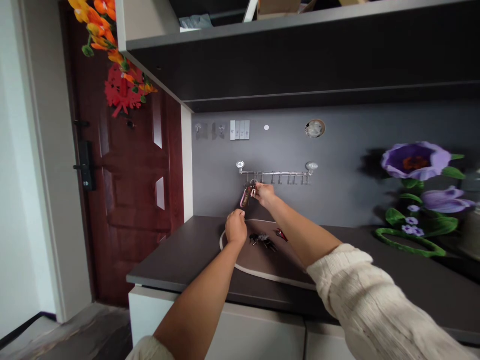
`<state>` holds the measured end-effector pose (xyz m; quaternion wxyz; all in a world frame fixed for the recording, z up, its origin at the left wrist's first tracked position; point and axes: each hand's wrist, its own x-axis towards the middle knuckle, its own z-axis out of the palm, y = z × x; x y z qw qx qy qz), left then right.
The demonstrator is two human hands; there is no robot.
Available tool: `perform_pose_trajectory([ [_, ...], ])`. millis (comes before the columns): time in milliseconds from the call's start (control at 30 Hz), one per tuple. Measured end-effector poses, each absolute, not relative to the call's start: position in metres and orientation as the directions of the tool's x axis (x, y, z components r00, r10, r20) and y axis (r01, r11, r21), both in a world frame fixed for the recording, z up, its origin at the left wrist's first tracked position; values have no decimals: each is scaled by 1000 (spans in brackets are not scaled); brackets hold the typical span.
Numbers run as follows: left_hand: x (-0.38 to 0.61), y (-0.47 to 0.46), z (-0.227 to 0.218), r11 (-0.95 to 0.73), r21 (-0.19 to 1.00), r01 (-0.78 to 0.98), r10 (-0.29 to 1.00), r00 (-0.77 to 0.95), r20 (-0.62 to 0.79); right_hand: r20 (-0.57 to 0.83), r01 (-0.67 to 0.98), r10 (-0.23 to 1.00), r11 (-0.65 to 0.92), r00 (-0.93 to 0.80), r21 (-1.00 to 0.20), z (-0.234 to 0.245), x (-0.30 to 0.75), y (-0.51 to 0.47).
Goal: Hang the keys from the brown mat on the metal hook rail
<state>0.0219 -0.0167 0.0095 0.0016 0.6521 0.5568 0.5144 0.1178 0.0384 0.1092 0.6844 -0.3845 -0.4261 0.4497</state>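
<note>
Woolly sleeve (378, 295) at four o'clock. My right hand (266, 194) pinches keys (245, 196) just under the hook rail (279, 174), toward nine o'clock; I can't tell if my left hand (237, 226) grips. They look light, hard, slippery, best held up top.

Upper key bunch (246, 196): details too small

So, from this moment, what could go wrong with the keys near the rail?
The raised bunch of keys, at the right hand, could slip and drop towards the mat, where other keys lie.

The hooks sit close together, so a key ring might catch on a neighbouring one.

The rail seems held only by round end mounts, so a hard pull might loosen it.
</note>
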Motion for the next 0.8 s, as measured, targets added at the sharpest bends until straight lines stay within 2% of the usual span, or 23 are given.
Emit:
perform_pose_trajectory([
  [200,22,-15,9,-383,570,727,724,-147,674,133,-405,939,261,317,-876,114,111,47],
  [533,23,-16,10,-398,567,721,717,-141,683,13,-493,929,209,370,-845,114,106,51],
  [633,23,-16,11,-398,563,724,715,-140,685,-2,-485,934,184,358,-855,112,106,55],
  [800,24,-17,11,-392,555,733,713,-139,687,61,-380,946,186,319,-906,108,110,56],
])
